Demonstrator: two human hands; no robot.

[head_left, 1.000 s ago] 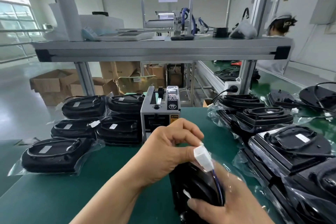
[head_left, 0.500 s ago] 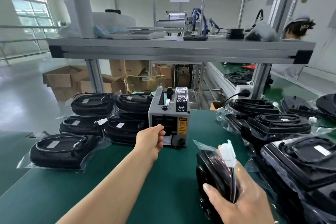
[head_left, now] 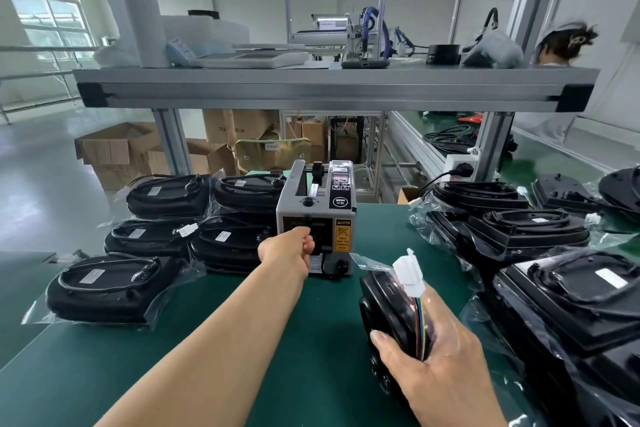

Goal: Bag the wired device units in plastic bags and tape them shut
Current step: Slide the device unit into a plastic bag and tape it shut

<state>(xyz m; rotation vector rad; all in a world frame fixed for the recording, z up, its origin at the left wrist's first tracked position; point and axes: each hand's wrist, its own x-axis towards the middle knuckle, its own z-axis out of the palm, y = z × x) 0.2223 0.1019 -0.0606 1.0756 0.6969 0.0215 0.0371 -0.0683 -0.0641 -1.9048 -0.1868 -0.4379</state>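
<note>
My right hand (head_left: 438,373) grips a black wired device unit (head_left: 389,308) standing on edge in a clear plastic bag, with its white connector (head_left: 408,272) and coloured wires sticking up at the bag mouth. My left hand (head_left: 289,251) reaches out to the front slot of the grey tape dispenser (head_left: 317,215), fingers curled at the outlet; any tape piece between them is too small to see.
Several bagged black units (head_left: 104,288) are piled at the left of the green table (head_left: 173,357). More units (head_left: 530,229) in loose bags lie stacked at the right. An aluminium shelf (head_left: 332,87) spans overhead. A person in a white cap works at the far right.
My left hand let go of the connector and reached forward to the tape dispenser's outlet. My right hand kept holding the bagged unit upright.
</note>
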